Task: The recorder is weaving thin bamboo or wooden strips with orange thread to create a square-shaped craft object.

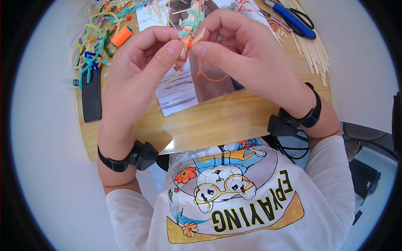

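Observation:
Over the table's far middle, both hands meet at a small craft piece (191,21): a bundle of pale wooden sticks with mint-green fuzzy yarn and bright orange thread wound around it. My left hand (144,62) pinches the bundle's lower part between thumb and fingers. My right hand (238,48) is closed beside it, thumb and index finger at a short flat wooden stick (199,36) that juts out at the orange winding. From the bundle a loose orange thread (211,78) curls down below my right thumb. The fingertips partly hide the winding.
Under the hands lies a printed sheet (178,94) on the wooden table (209,125). To the left are an orange thread spool (122,36), tangled colourful pipe cleaners (94,50) and a black flat case (91,94). Blue-handled pliers (293,20) and thin wooden sticks (314,56) lie right.

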Tool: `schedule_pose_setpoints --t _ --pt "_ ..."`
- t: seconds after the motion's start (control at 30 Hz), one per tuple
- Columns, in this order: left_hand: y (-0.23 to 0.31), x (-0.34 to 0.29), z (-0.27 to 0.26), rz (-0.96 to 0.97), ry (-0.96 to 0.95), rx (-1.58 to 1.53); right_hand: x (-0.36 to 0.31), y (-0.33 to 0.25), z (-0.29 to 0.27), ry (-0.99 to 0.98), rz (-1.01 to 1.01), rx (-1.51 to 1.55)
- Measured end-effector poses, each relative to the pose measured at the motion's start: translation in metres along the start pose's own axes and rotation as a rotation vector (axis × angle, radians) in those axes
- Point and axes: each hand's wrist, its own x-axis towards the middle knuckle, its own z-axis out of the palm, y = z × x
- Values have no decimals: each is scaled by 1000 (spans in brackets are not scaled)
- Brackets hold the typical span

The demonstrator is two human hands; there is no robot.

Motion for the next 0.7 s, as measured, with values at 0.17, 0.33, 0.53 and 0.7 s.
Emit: schedule_pose_setpoints --t 0.17,0.33,0.53,0.7 --pt "1 -8 8 291 65 437 -4 -15 -9 -60 -57 -27" --pt "-6 -2 16 521 219 694 9 36 -3 30 -361 -52" --pt "3 -5 19 445 335 683 -6 -1 -2 -12 25 84" --pt "-2 -3 15 552 361 763 -9 -1 -7 -192 196 195"
